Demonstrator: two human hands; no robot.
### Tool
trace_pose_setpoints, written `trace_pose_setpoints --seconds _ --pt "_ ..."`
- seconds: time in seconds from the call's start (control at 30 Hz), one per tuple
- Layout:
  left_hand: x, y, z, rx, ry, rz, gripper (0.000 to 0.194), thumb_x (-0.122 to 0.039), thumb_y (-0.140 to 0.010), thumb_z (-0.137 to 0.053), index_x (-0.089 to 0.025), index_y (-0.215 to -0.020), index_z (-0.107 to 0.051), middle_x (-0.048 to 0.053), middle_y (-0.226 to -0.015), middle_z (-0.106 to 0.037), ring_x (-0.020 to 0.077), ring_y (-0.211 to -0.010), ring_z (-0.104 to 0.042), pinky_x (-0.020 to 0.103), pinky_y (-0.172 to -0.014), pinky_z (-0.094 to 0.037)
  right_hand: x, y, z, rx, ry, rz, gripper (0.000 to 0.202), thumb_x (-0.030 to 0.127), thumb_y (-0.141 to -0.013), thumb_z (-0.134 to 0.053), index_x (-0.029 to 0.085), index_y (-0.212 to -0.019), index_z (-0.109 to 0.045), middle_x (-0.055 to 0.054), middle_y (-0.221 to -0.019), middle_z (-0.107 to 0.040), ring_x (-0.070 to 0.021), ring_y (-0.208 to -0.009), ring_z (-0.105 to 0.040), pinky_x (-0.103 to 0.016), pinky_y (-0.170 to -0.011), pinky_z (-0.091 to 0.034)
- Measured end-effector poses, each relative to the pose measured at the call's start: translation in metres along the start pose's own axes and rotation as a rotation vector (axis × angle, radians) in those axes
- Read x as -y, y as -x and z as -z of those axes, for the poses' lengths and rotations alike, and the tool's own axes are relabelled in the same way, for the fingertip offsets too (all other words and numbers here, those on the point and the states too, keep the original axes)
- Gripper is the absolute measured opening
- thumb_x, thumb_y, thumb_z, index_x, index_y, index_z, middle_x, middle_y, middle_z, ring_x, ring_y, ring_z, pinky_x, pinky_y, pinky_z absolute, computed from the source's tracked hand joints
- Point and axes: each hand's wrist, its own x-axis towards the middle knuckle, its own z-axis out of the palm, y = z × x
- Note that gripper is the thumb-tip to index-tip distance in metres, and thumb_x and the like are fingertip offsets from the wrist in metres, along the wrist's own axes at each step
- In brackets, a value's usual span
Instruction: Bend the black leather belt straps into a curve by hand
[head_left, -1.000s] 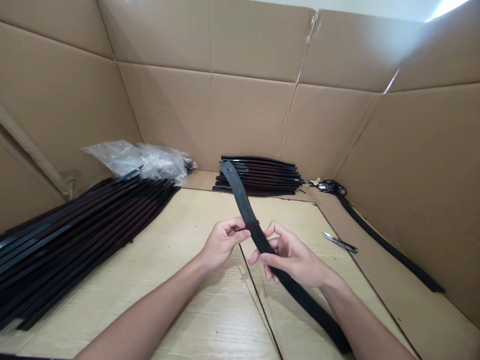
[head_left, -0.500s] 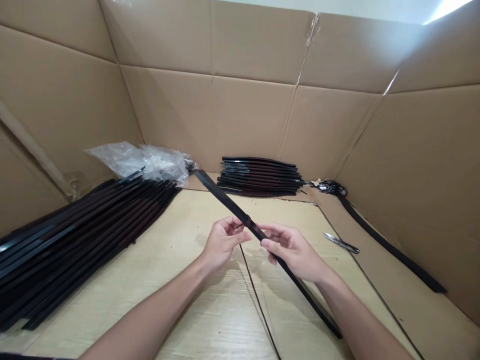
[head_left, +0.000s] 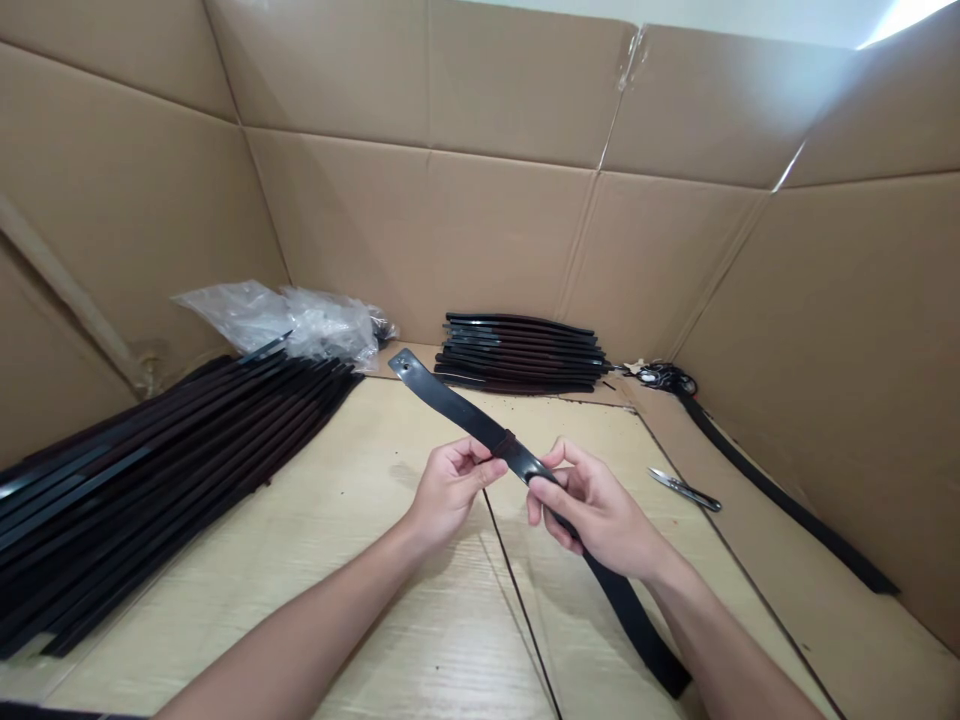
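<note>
Black strap (head_left: 450,402) has rolled face-up, slanting toward the far edge of the desk (head_left: 367,470); curled right hand (head_left: 600,510) grips it, left hand (head_left: 454,485) pinches dark cord (head_left: 517,588).

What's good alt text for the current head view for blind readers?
A bare right hand holds a long, flat black strip over a pale wood-grain tabletop, the bare left hand at its narrow dark band, a thin dark cord trailing below. Slim dark strips lie piled at left and back, with silvery metal snips at right.
</note>
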Motion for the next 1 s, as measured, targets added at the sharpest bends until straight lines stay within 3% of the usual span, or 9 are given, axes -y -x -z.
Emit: trace_pose_setpoints --seconds 0.2,0.4,0.53,0.73,0.9,1.0 --pt "-0.0035 0.0026 -0.0047 -0.052 0.012 -0.064 0.042 -0.034 -0.054 -0.076 -0.006 -0.061 -0.046 -0.003 -0.064 -0.053 -0.0039 -0.063 -0.048 0.01 -0.062 -0.037 0.0022 0.0025 0.0068 -0.055 0.073 0.127 0.053 0.061 -0.071 -0.041 0.012 -0.09 -0.036 0.0 -0.086 -0.058 0.0134 -0.051 -0.04 -0.004 -0.05 -0.035" --pt "0.0005 0.0007 -0.0033 -0.067 0.113 -0.04 0.058 -0.026 -0.033 -0.086 -0.008 -0.077 -0.054 -0.001 -0.082 -0.061 -0.0006 -0.078 -0.056 0.01 -0.074 -0.044 0.0016 -0.002 0.0047 -0.221 0.162 0.143 0.059 0.061 -0.065 -0.05 0.011 -0.096 -0.049 -0.003 -0.091 -0.06 0.0146 -0.062 -0.042 0.002 -0.056 -0.037" --pt "-0.0011 0.0013 -0.0041 -0.058 0.071 -0.012 0.053 -0.032 -0.041 -0.084 -0.007 -0.079 -0.056 0.0 -0.079 -0.063 0.0008 -0.072 -0.057 0.013 -0.073 -0.046 -0.0012 -0.0045 0.0 -0.293 0.2 0.164 0.058 0.059 -0.063 -0.054 0.012 -0.098 -0.056 -0.004 -0.096 -0.061 0.0117 -0.077 -0.053 0.006 -0.065 -0.042" --pt "-0.0019 -0.0008 -0.0013 -0.014 0.028 0.023 0.053 -0.033 -0.04 -0.084 -0.007 -0.08 -0.059 0.001 -0.077 -0.064 0.002 -0.07 -0.058 0.014 -0.072 -0.046 -0.0036 -0.0042 0.0006 -0.247 0.26 0.057 0.07 0.062 -0.058 -0.057 0.025 -0.117 -0.049 0.0 -0.088 -0.057 0.0107 -0.067 -0.049 0.0 -0.05 -0.043" --pt "-0.0018 -0.0023 0.0002 0.041 -0.002 0.067 0.052 -0.032 -0.04 -0.084 -0.006 -0.076 -0.057 0.002 -0.079 -0.065 0.004 -0.073 -0.06 0.017 -0.075 -0.048 -0.0001 -0.0008 0.0019 -0.128 0.223 -0.051 0.075 0.069 -0.048 -0.059 0.014 -0.098 -0.054 -0.002 -0.096 -0.055 0.0102 -0.066 -0.048 -0.007 -0.049 -0.05" --pt "-0.0018 -0.0024 -0.0003 0.042 -0.025 0.076 0.05 -0.032 -0.041 -0.083 -0.006 -0.07 -0.052 -0.001 -0.072 -0.061 0.0007 -0.065 -0.056 0.014 -0.068 -0.045 -0.0033 -0.0009 0.0008 -0.132 0.224 -0.092 0.074 0.068 -0.048 -0.061 0.012 -0.093 -0.045 0.001 -0.08 -0.055 0.0101 -0.056 -0.048 -0.008 -0.05 -0.049"
